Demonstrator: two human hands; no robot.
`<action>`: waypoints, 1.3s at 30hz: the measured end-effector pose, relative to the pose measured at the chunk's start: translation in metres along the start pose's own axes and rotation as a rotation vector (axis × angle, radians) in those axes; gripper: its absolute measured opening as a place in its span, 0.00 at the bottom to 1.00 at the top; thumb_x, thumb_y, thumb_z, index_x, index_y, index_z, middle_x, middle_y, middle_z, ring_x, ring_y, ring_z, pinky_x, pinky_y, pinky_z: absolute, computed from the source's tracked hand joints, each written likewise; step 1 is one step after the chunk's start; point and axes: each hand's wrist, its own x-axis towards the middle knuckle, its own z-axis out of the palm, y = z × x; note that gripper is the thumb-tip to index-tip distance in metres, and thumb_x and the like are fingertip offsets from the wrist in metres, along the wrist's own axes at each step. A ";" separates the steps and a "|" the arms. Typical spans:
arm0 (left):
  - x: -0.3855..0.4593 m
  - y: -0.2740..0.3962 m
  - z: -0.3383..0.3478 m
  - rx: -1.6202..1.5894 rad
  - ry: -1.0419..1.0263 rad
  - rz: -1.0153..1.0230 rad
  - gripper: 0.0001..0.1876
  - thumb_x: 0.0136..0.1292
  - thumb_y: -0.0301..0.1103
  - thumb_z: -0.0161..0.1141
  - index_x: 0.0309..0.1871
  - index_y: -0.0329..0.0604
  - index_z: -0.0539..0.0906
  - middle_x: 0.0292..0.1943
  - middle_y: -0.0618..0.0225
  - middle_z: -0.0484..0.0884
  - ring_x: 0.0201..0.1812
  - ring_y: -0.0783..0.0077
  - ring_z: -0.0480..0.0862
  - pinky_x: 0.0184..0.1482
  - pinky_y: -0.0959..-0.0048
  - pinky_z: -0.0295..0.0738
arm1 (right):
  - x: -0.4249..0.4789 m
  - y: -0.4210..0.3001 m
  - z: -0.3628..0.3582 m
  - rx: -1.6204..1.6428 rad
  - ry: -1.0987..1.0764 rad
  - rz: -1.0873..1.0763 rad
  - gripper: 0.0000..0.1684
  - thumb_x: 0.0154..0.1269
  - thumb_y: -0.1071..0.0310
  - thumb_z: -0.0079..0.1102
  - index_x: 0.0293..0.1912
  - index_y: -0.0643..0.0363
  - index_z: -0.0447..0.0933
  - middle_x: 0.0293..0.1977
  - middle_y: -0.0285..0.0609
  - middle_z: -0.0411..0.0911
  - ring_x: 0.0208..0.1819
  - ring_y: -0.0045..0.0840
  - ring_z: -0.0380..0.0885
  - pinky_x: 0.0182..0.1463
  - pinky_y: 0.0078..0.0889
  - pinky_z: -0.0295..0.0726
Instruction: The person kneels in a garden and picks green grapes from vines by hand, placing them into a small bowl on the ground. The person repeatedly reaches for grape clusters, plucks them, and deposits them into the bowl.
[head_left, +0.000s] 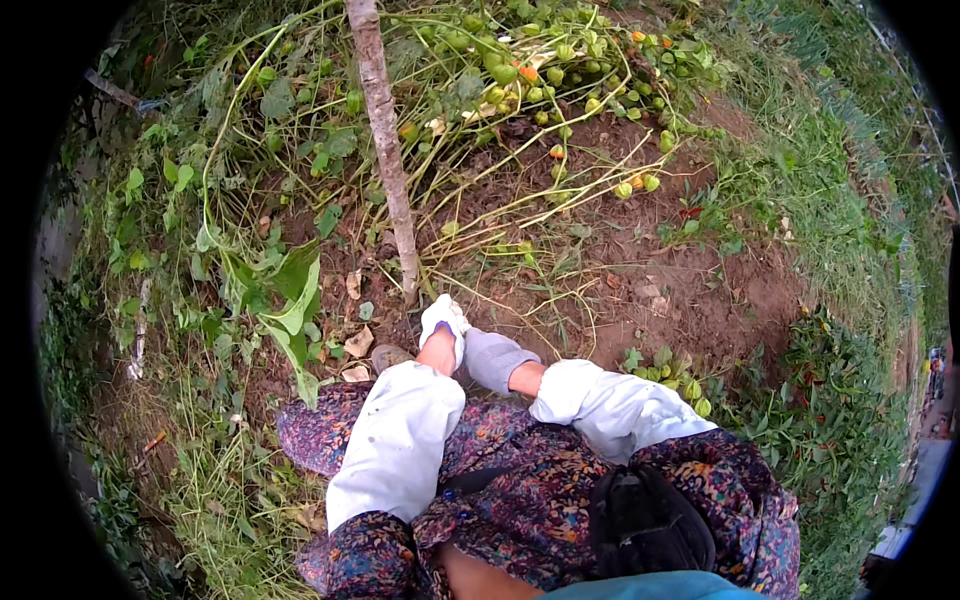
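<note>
My left hand (444, 321), in a white glove, is low beside the foot of a wooden stake (384, 127), near where the stems of a Chinese lantern plant (517, 146) come together. Against it, on the right, is my right hand (495, 360) in a grey knitted glove. The fingers of both hands are largely hidden, so what they grip cannot be made out. From the base, the plant's stems spread up and to the right over the soil, bearing green husks (592, 105) and a few orange husks (528, 73).
A large-leaved plant (289, 300) rises at left. Beside my right sleeve are more green husks (690, 388), with pepper plants (817, 427) carrying red fruit farther right. Bare reddish soil (697, 292) lies ahead to the right. A black pouch (649, 521) hangs at my front.
</note>
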 end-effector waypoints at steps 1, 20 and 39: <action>-0.002 -0.008 0.008 -0.019 0.033 -0.041 0.15 0.68 0.40 0.46 0.22 0.55 0.65 0.12 0.81 0.61 0.10 0.79 0.56 0.13 0.75 0.50 | 0.004 0.014 0.006 -0.004 -0.007 0.005 0.13 0.60 0.68 0.50 0.42 0.67 0.70 0.33 0.61 0.78 0.39 0.52 0.78 0.39 0.48 0.76; -0.026 -0.003 0.017 -0.104 0.101 0.012 0.16 0.65 0.41 0.49 0.19 0.54 0.66 0.11 0.78 0.62 0.09 0.78 0.57 0.11 0.76 0.51 | 0.027 0.018 0.027 -0.216 -0.101 0.123 0.16 0.62 0.64 0.51 0.45 0.65 0.70 0.37 0.61 0.77 0.43 0.52 0.77 0.44 0.48 0.76; -0.032 -0.002 0.003 0.009 0.041 -0.019 0.15 0.65 0.40 0.49 0.21 0.52 0.66 0.11 0.80 0.59 0.09 0.79 0.54 0.11 0.76 0.48 | 0.002 -0.008 0.004 -0.180 -0.149 0.122 0.14 0.58 0.70 0.51 0.42 0.69 0.70 0.34 0.62 0.78 0.40 0.51 0.79 0.42 0.46 0.77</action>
